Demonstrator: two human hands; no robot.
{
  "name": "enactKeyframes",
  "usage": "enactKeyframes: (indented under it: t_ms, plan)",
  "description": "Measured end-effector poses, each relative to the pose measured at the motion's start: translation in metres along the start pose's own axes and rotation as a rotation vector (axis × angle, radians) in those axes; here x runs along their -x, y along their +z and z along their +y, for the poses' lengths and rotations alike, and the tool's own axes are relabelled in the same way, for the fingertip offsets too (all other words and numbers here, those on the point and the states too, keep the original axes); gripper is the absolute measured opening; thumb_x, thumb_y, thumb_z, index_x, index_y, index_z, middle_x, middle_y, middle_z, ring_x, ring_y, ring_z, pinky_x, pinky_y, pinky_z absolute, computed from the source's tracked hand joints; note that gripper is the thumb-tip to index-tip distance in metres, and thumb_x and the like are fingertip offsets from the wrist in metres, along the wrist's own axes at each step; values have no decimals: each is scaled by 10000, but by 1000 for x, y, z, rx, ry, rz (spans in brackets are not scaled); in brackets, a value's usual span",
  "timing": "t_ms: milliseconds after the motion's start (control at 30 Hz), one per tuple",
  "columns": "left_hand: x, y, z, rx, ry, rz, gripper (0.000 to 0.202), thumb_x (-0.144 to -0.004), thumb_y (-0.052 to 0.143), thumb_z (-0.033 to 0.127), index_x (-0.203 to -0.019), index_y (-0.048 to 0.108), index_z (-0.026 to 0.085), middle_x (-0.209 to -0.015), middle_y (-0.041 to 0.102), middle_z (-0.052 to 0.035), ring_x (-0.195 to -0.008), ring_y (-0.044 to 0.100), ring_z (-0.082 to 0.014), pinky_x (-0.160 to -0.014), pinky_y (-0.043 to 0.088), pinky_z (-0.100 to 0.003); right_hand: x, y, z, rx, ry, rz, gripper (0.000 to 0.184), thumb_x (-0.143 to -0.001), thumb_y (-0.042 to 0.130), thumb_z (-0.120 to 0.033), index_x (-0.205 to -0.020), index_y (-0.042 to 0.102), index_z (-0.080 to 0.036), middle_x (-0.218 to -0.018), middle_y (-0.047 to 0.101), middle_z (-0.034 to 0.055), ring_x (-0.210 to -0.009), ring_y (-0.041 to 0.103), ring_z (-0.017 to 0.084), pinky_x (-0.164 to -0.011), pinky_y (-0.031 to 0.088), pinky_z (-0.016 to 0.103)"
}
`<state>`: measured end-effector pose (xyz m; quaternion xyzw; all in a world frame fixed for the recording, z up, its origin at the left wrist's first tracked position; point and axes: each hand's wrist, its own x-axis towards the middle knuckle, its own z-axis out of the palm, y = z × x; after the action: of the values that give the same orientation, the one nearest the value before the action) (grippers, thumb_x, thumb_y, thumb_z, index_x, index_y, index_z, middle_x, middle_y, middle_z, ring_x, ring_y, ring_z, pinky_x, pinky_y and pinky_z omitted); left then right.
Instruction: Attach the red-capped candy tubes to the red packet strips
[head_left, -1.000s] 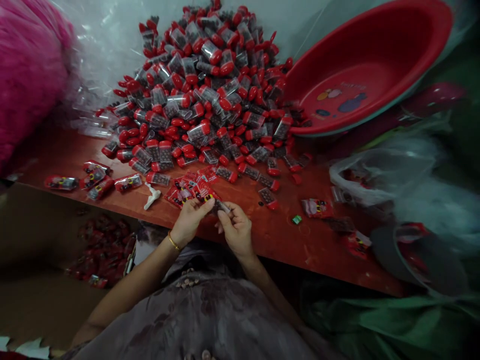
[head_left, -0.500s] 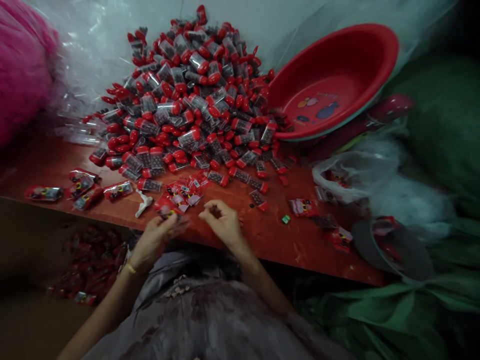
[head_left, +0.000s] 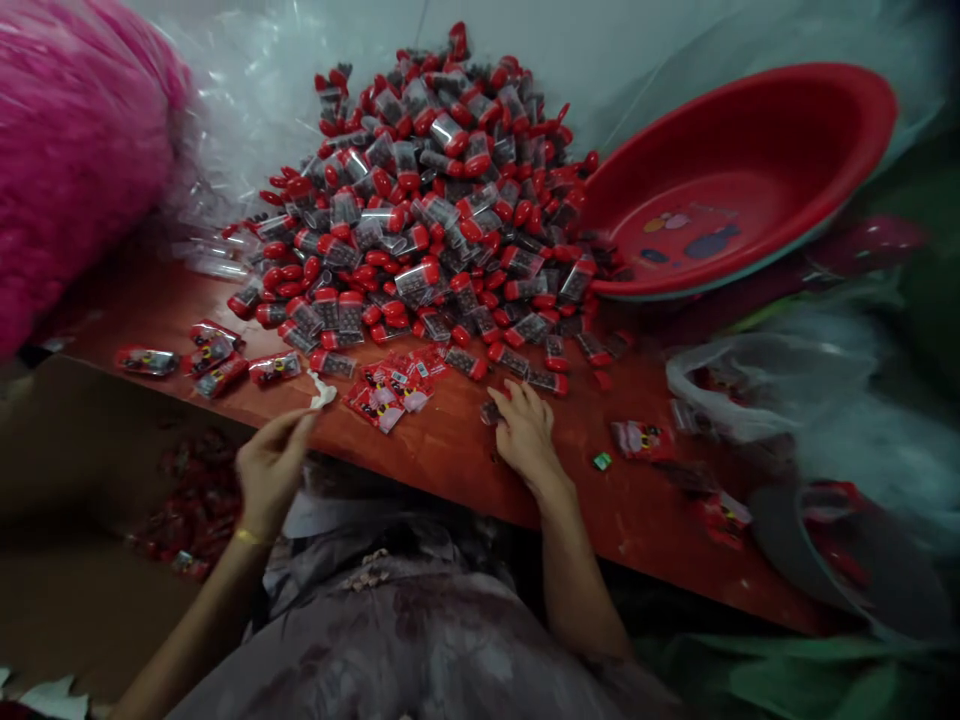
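My left hand (head_left: pixel 274 465), a yellow band at its wrist, pinches the edge of a crumpled white scrap (head_left: pixel 324 390) near the table's front. Fingers of my right hand (head_left: pixel 526 430) curl down onto a small clear tube with dark contents (head_left: pixel 491 412), partly hidden by the fingertips. Between the hands lie several flat red printed packets (head_left: pixel 394 388), overlapping. Behind them rises a big heap of clear tubes with red caps (head_left: pixel 420 220), dark pieces inside. Several filled printed packets (head_left: pixel 274 368) rest at the table's left front.
A red basin (head_left: pixel 720 200) leans tilted beside the heap. At right are an open plastic bag (head_left: pixel 757 385), a grey bowl (head_left: pixel 795 560) and a small green piece (head_left: pixel 602 461). A pink bundle (head_left: pixel 82 150) stands left. Many red packets (head_left: pixel 195 500) lie below the table edge.
My left hand has let go of a red printed packet and moved left to the white scrap. My right hand has reached forward and right onto the tube. The view has shifted.
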<state>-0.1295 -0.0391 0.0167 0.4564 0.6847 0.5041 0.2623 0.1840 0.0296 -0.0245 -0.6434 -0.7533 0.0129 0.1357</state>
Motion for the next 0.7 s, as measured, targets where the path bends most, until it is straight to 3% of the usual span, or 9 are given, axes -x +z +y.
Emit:
enactKeyframes:
  t_ms: [67, 133, 200, 300, 400, 500, 700]
  plan:
    - [-17, 43, 22, -146, 217, -178, 280, -825, 557, 371, -990, 693, 191, -1102, 693, -80, -1059, 611, -269, -970, 425, -419, -5, -3, -10, -7, -33, -2, 561, -708, 432, -57, -1239, 561, -185, -1368, 486, 112, -1297, 352, 301, -1017, 304, 517]
    - [-37, 83, 36, -324, 395, -263, 277, -828, 547, 316, -1016, 692, 174, -1208, 635, -125, -1222, 495, -305, -1049, 332, -445, -5, -5, -17, -52, -45, 45, 506, -740, 440, -88, -1221, 575, -164, -1351, 501, 127, -1296, 359, 300, -1019, 314, 508]
    - [-54, 115, 39, -490, 434, -318, 318, -792, 599, 308, -1080, 673, 194, -1316, 551, -144, -1303, 388, -348, -1067, 270, -509, -2, -5, -19, -125, -47, 117, 406, -802, 448, -163, -1178, 602, -162, -1310, 540, 131, -1273, 394, 293, -1005, 346, 497]
    - [-70, 144, 30, -634, 462, -390, 266, -775, 621, 307, -1020, 706, 246, -1279, 580, -124, -1315, 358, -367, -1075, 208, -558, 7, -3, -20, -231, -49, 220, 311, -843, 467, -244, -1091, 645, -184, -1218, 612, 113, -1217, 466, 277, -986, 387, 485]
    - [-74, 150, 20, -667, 485, -396, 198, -815, 565, 294, -900, 742, 271, -1151, 657, -98, -1303, 379, -350, -1087, 165, -557, 11, -5, -23, -320, -61, 296, 252, -849, 486, -253, -1006, 674, -199, -1122, 666, 93, -1149, 530, 258, -979, 410, 468]
    - [-70, 143, 22, -613, 479, -355, 197, -824, 549, 303, -857, 743, 289, -1130, 675, -62, -1282, 417, -332, -1081, 183, -548, 4, -12, -35, -439, -68, 326, 230, -860, 491, -267, -976, 682, -214, -1055, 691, 83, -1065, 581, 237, -953, 437, 442]
    - [-50, 122, 45, -341, 427, -263, 297, -858, 495, 377, -1050, 696, 274, -1298, 580, -76, -1303, 412, -289, -1083, 220, -513, -26, -16, -74, -888, 111, 202, 298, -874, 504, -385, -1079, 626, -206, -966, 702, 60, -835, 636, 175, -762, 512, 313]
